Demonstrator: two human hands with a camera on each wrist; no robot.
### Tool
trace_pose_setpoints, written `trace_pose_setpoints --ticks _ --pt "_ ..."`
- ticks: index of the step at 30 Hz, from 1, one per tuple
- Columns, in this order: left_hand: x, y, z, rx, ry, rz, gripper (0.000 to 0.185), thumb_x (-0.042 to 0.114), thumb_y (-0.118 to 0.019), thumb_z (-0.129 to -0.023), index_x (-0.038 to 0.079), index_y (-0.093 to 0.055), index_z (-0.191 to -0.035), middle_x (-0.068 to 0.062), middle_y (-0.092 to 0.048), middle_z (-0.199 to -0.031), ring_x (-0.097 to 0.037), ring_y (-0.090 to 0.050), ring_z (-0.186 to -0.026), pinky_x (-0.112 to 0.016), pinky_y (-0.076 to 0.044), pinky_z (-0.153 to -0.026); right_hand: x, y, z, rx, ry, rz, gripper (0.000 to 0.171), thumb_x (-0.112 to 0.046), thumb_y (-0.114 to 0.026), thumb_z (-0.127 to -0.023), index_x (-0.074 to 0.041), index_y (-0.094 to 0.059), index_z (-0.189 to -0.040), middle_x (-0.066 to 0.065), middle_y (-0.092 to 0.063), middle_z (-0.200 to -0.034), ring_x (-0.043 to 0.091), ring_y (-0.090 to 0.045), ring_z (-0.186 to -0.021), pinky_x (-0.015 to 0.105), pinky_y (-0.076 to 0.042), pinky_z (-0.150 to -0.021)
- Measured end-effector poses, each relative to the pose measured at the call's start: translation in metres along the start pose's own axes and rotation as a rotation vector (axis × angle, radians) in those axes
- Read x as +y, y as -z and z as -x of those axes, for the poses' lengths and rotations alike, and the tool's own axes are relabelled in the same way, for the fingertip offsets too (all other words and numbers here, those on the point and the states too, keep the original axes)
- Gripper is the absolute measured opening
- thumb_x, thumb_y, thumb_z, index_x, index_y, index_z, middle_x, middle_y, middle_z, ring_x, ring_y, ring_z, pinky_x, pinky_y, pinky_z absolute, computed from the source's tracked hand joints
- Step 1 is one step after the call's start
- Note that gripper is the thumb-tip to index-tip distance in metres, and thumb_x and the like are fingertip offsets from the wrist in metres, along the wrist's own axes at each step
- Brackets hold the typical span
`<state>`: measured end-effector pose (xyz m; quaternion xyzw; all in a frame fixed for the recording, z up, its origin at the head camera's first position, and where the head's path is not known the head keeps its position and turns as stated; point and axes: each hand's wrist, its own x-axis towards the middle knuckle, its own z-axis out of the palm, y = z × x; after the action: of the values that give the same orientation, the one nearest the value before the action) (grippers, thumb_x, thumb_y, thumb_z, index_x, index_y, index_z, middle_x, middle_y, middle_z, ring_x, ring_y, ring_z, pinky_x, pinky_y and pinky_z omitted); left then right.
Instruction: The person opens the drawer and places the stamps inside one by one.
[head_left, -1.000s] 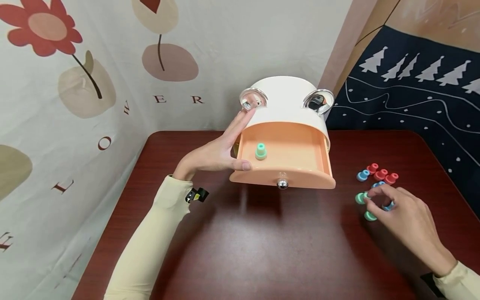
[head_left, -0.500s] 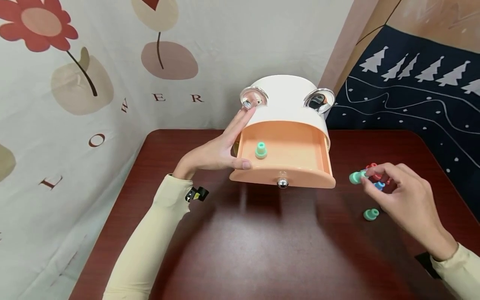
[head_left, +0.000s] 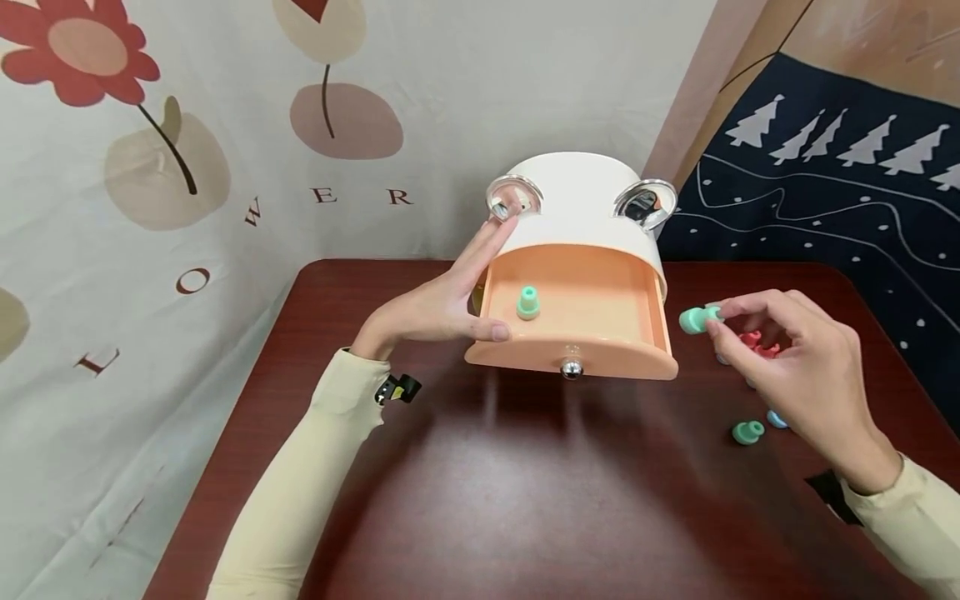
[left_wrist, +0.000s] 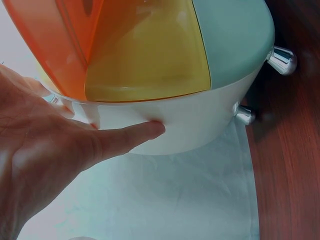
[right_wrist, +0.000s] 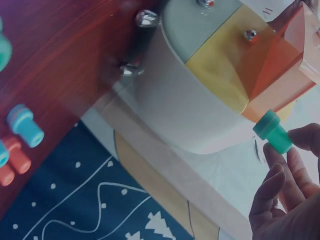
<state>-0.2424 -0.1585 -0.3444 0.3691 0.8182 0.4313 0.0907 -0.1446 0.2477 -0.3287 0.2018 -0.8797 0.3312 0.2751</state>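
A small green stepped peg is pinched between the thumb and fingertips of my right hand, raised just right of the drawer. In the right wrist view the same green peg tilts from the fingertips. My left hand lies along the left side of a white rounded drawer box, fingers extended and thumb at the drawer front. The orange drawer is pulled out, and another green peg stands upright in its left part. Orange and yellow drawers show in the left wrist view.
On the table, right of the box, lie a green peg, a blue peg and several red pegs, partly behind my right hand. Silver knobs stick out from the drawers. Printed cloths hang behind and beside the table.
My right hand has lifted one green peg off the table and carried it up and leftward toward the drawer. The left hand stays in place on the box.
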Motion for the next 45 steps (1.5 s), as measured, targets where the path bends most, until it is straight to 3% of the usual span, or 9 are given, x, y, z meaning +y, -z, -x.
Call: trace_pose_setpoints --ticks 7,13,17,22,28,32,45 --pt "-0.002 -0.002 0.0 0.0 -0.007 0.018 0.136 0.094 -0.069 -0.077 0.038 0.006 -0.176 0.019 0.015 -0.178 -0.004 0.018 -0.161 -0.055 -0.014 -0.13 -0.023 -0.007 -0.012 0.037 0.042 -0.093 0.026 0.011 -0.085 -0.084 0.003 -0.08 -0.109 0.0 -0.062 -0.072 -0.001 -0.048 -0.062 0.015 -0.036 -0.058" --pt "-0.002 -0.001 0.001 0.009 -0.001 0.02 0.137 0.094 -0.07 -0.077 0.037 0.006 -0.176 0.016 0.015 -0.178 -0.005 0.018 -0.161 -0.057 -0.015 -0.13 -0.016 -0.018 -0.024 0.018 0.085 -0.107 0.03 0.007 -0.087 -0.084 -0.001 -0.081 -0.112 0.001 -0.069 -0.087 0.002 -0.052 -0.071 0.015 -0.042 -0.064" --pt "-0.001 0.0 0.001 0.005 -0.002 0.021 0.138 0.093 -0.071 -0.077 0.036 0.007 -0.176 0.016 0.015 -0.178 -0.006 0.018 -0.162 -0.056 -0.014 -0.13 -0.019 -0.025 -0.033 -0.039 0.14 -0.125 0.032 0.007 -0.09 -0.082 -0.003 -0.082 -0.111 0.001 -0.072 -0.093 0.003 -0.055 -0.074 0.015 -0.044 -0.067" --pt "-0.001 -0.001 0.003 0.009 0.01 0.017 0.139 0.095 -0.07 -0.076 0.036 0.006 -0.176 0.018 0.013 -0.178 -0.004 0.018 -0.161 -0.054 -0.014 -0.13 -0.028 -0.035 -0.045 -0.14 0.173 -0.153 0.037 0.009 -0.094 -0.077 -0.008 -0.081 -0.106 -0.009 -0.061 -0.075 0.004 -0.047 -0.062 0.018 -0.039 -0.054" --pt "-0.001 -0.001 0.004 0.01 0.0 0.024 0.138 0.095 -0.069 -0.076 0.036 0.005 -0.176 0.019 0.013 -0.178 -0.005 0.018 -0.162 -0.055 -0.013 -0.13 -0.039 -0.044 -0.059 -0.25 0.139 -0.121 0.027 -0.008 -0.094 -0.087 -0.022 -0.083 -0.107 -0.013 -0.048 -0.063 0.006 -0.045 -0.056 0.021 -0.033 -0.05" --pt "-0.001 -0.002 0.002 0.013 -0.023 0.024 0.138 0.096 -0.068 -0.076 0.035 0.005 -0.176 0.018 0.013 -0.179 -0.007 0.018 -0.162 -0.054 -0.012 -0.131 -0.041 -0.051 -0.067 -0.322 0.151 -0.118 0.025 -0.012 -0.092 -0.091 -0.029 -0.083 -0.107 -0.013 -0.042 -0.06 0.009 -0.041 -0.055 0.023 -0.029 -0.049" --pt "0.001 -0.001 0.003 0.006 0.02 0.031 0.139 0.098 -0.068 -0.074 0.038 0.005 -0.176 0.016 0.013 -0.178 -0.002 0.018 -0.161 -0.054 -0.015 -0.13 -0.044 -0.066 -0.082 -0.418 0.215 -0.064 0.017 -0.021 -0.091 -0.094 -0.03 -0.081 -0.104 -0.017 -0.051 -0.064 0.008 -0.043 -0.055 0.025 -0.034 -0.051"
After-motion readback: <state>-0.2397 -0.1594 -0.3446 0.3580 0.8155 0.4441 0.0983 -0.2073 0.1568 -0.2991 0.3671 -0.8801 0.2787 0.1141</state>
